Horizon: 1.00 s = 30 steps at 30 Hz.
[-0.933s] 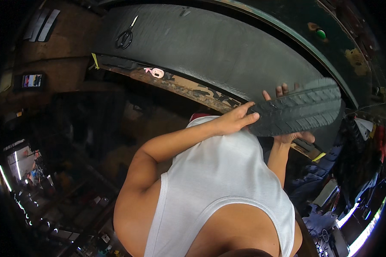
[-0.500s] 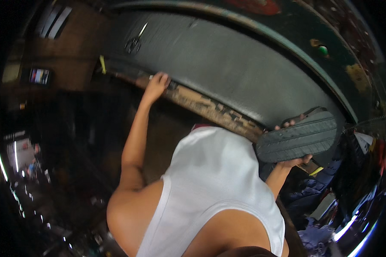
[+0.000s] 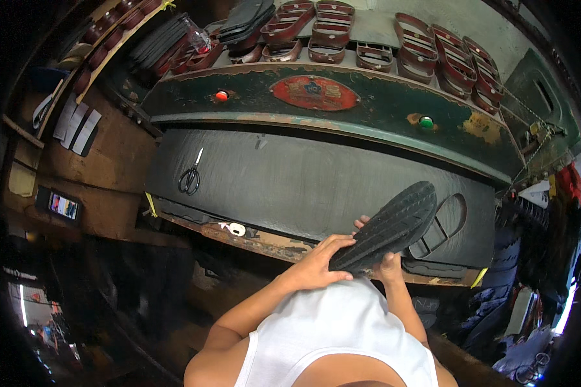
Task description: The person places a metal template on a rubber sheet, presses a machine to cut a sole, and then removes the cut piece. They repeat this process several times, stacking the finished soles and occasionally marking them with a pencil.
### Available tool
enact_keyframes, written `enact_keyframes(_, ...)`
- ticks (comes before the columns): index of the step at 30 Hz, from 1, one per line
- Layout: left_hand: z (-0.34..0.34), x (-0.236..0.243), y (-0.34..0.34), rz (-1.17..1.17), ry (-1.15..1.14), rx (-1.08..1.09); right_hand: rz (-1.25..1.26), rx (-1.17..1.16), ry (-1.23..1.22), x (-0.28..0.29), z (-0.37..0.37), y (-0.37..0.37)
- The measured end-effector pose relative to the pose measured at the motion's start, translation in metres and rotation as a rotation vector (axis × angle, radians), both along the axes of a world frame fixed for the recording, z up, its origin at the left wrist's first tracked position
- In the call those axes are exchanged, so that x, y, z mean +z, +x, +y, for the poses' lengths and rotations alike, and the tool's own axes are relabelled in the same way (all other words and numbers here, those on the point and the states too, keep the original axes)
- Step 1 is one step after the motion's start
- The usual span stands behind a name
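Both my hands grip a black rubber sole (image 3: pixel 394 226) with a grooved tread, tilted in front of me at the table's front edge. My left hand (image 3: pixel 317 263) is closed round its near left end, thumb on the lower side. My right hand (image 3: pixel 388 266) holds its lower right edge, and some fingertips show beyond the far edge. Whether it is one sole or several stacked, I cannot tell. Just right of it, a sole-shaped metal cutting die (image 3: pixel 457 216) with cross bars rests on the dark work surface (image 3: pixel 271 174).
Black-handled scissors (image 3: pixel 189 180) lie at the left of the surface, and a small white object (image 3: pixel 236 229) on its front edge. A green machine beam (image 3: pixel 381 106) with a red and a green button spans the back. Several dies (image 3: pixel 332 26) stand above it. A phone (image 3: pixel 64 205) lies left.
My left hand has left the table's front edge and now grips the sole. The sole has come leftward and tilted up, with the die now visible beside it. The view has swung up.
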<state>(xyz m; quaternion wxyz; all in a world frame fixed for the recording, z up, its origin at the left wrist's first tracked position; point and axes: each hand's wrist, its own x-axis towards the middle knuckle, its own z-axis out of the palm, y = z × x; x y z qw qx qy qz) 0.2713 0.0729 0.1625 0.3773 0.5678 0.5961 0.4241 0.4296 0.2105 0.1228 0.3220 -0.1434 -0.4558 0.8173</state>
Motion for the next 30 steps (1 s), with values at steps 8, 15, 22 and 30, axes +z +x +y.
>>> enact_keyframes(8,-0.008,-0.006,-0.017,0.0,-0.021,0.571,-0.031,0.079,-0.13,-0.004,0.011,-0.002)
enact_keyframes(15,-0.014,-0.025,-0.054,-0.834,0.107,0.559,0.06,0.108,-0.327,-0.019,0.012,-0.02)
enact_keyframes(22,-0.013,-0.047,-0.036,-0.201,-0.171,0.361,-0.039,0.031,-0.339,-0.043,-0.01,-0.032)
enact_keyframes(30,-0.007,-0.045,-0.064,-0.756,0.0,0.178,-0.339,-0.112,0.25,-0.027,-0.024,-0.032)
